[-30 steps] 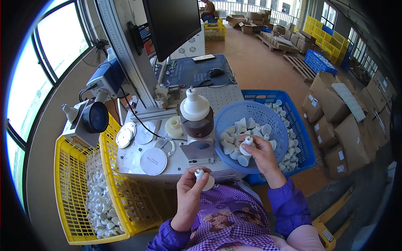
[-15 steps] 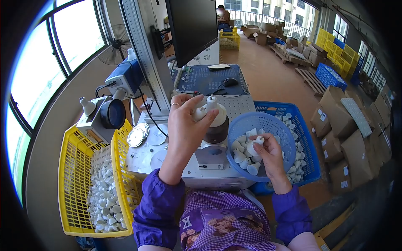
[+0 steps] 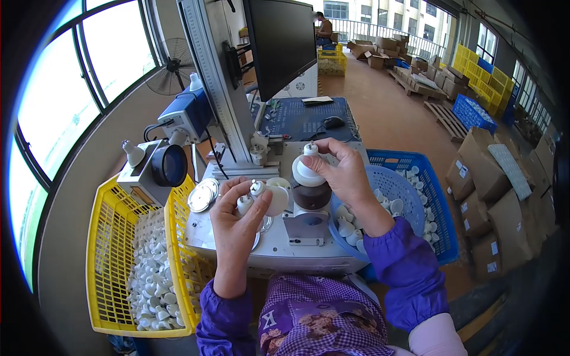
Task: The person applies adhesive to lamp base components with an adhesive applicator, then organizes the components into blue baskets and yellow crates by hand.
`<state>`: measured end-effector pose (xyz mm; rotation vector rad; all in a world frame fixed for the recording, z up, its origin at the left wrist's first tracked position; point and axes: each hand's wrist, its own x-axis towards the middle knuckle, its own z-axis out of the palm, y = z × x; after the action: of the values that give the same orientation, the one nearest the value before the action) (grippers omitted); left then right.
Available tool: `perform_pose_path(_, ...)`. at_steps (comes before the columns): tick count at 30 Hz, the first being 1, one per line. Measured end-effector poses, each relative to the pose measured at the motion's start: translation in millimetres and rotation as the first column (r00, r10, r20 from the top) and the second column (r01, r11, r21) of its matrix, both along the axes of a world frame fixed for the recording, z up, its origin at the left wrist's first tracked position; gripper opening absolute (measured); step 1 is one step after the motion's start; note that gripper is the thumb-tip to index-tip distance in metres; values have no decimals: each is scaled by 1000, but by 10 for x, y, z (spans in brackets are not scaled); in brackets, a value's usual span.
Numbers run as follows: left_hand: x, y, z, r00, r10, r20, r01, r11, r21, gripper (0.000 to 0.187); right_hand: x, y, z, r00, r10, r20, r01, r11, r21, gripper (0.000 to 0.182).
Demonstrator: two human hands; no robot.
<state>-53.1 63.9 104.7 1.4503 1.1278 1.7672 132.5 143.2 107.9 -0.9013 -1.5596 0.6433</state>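
Factory bench [image 3: 279, 252]: right hand [image 3: 344, 172] seats a white lamp shell [image 3: 307, 169] on the brown holder [image 3: 312, 194]; left hand [image 3: 234, 222], just left of it, grips two finished shells [image 3: 252, 196]. Next, probably unloading them into the yellow crate [image 3: 119, 249].

The table [image 3: 279, 252] is being occupied by a brown-and-white fixture [image 3: 310, 190] at its middle, round metal discs [image 3: 203, 194] lying leftward, and a keyboard mat [image 3: 300, 118] behind.
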Motion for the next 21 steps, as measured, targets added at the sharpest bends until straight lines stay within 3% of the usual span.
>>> perform_pose_path(4, -20, -103, -250, 998, -38, 53, 43, 995, -85, 26, 15, 24, -14, 997, -38, 72, 41, 998, -49, 36)
perform_pose_path(7, -5, -149, -370, 996, -77, 50, 82, 991, -110, 26, 15, 12, -6, 987, -88, 133, 88, 996, 9, 37)
perform_pose_path(21, 91, -274, -597, 984, -156, 90, 172, 961, -217, 21, -6, -73, 49, 972, -146, 185, 140, 989, 47, 39)
